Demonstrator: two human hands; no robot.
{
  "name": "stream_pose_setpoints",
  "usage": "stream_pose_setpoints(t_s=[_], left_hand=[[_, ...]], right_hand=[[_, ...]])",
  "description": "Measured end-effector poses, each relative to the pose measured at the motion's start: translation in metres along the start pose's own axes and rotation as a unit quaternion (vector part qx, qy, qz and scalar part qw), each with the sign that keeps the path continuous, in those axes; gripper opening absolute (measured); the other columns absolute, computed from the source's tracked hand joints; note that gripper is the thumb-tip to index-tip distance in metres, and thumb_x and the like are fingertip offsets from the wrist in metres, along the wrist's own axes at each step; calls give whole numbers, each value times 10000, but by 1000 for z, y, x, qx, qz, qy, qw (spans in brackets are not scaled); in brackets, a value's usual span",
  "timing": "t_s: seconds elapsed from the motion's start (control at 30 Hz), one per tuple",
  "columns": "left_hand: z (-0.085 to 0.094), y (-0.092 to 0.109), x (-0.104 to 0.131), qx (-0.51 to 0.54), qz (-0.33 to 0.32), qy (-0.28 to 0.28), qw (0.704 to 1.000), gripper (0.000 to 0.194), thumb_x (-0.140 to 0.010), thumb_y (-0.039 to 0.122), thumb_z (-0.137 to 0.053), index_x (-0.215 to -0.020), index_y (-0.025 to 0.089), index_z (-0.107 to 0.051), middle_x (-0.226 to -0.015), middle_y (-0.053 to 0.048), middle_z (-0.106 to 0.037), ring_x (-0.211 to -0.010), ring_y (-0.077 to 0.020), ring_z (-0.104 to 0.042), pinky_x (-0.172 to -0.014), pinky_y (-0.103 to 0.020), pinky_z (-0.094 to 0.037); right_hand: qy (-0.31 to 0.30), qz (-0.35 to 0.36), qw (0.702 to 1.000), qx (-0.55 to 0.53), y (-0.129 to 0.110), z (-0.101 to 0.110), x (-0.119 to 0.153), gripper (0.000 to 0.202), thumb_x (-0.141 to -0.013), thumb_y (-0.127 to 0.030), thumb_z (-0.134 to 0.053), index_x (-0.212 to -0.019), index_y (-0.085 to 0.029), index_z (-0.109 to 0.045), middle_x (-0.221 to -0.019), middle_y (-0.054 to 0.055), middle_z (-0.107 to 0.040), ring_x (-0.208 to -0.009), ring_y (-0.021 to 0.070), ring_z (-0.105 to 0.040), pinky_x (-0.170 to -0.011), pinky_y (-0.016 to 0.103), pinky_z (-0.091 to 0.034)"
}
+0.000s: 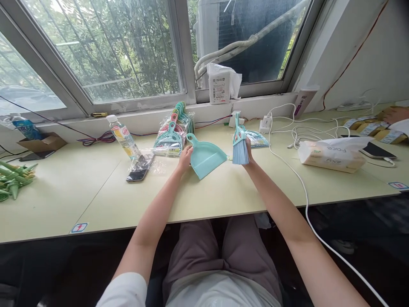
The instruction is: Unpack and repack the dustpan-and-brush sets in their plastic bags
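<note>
My left hand (pixel 185 158) is closed on the left edge of a teal dustpan (pixel 208 158), just below its looped handle. The pan is held tilted over the table, its wide edge towards the lower right. My right hand (pixel 249 154) grips a small teal brush (pixel 240 150) from behind, handle up and blue-grey bristles down; the brush hides most of its fingers. Behind my left hand lies a stack of wrapped dustpan sets (pixel 171 138) with green and red handles. Another wrapped set (pixel 256 139) rests behind my right hand.
On the left are a bottle (pixel 124 135), a phone (pixel 140 168), an open cardboard box (pixel 43 143) and green items (pixel 14 179). A tissue pack (pixel 330 155) and white cables (pixel 302 181) lie right. Another person's hand (pixel 394 114) shows far right.
</note>
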State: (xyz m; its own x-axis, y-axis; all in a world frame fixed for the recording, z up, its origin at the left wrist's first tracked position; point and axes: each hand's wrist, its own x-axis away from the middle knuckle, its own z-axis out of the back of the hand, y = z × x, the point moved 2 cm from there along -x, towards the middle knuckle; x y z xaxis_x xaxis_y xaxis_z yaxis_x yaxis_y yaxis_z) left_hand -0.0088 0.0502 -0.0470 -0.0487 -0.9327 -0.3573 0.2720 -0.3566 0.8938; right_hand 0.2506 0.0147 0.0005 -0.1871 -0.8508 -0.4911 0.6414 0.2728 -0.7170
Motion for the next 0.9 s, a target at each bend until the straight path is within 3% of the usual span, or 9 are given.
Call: stream_pose_setpoints(t_s=[0.1, 0.3, 0.43, 0.6, 0.9], left_hand=[[7, 3, -1, -40, -1, -12, 999, 346, -874, 454, -451, -954, 186, -653, -912, -49, -654, -848, -191, -573, -770, -281, -414], [15, 7, 4, -180, 13, -60, 982, 334, -852, 435, -473, -701, 204, -661, -652, -15, -568, -685, -185, -502, -674, -293, -355], [18, 6, 5, -257, 5, -63, 964, 267, -837, 379, -501, -810, 229, -720, -839, -46, -664, -814, -221, -555, -744, -312, -396], [17, 4, 4, -279, -20, -63, 958, 267, -843, 360, -514, -866, 231, -747, -965, -75, -664, -873, -231, -568, -807, -322, -430], [20, 3, 1, -247, -5, -54, 967, 380, -914, 380, -404, -941, 203, -739, -1016, -78, -683, -923, -224, -594, -841, -325, -421]], right_hand=[[31, -50, 998, 36, 14, 8, -2, 364, -954, -297, -227, -911, -191, -572, -925, 80, -617, -811, 187, -560, -679, 273, -418], [-1, 28, 975, 222, 6, 2, 9, 335, -929, -313, -360, -911, -157, -656, -1063, 130, -590, -869, 226, -569, -681, 299, -391], [-67, 31, 960, 272, 7, 1, 11, 333, -918, -306, -402, -912, -147, -695, -1106, 147, -563, -876, 235, -582, -690, 316, -413], [-122, -9, 942, 312, 25, -4, 8, 324, -907, -263, -422, -959, -138, -716, -1167, 172, -530, -913, 254, -595, -739, 348, -443], [-110, -43, 946, 303, 24, -4, 8, 323, -918, -280, -394, -1018, -169, -681, -1128, 158, -577, -896, 267, -606, -716, 356, -441]])
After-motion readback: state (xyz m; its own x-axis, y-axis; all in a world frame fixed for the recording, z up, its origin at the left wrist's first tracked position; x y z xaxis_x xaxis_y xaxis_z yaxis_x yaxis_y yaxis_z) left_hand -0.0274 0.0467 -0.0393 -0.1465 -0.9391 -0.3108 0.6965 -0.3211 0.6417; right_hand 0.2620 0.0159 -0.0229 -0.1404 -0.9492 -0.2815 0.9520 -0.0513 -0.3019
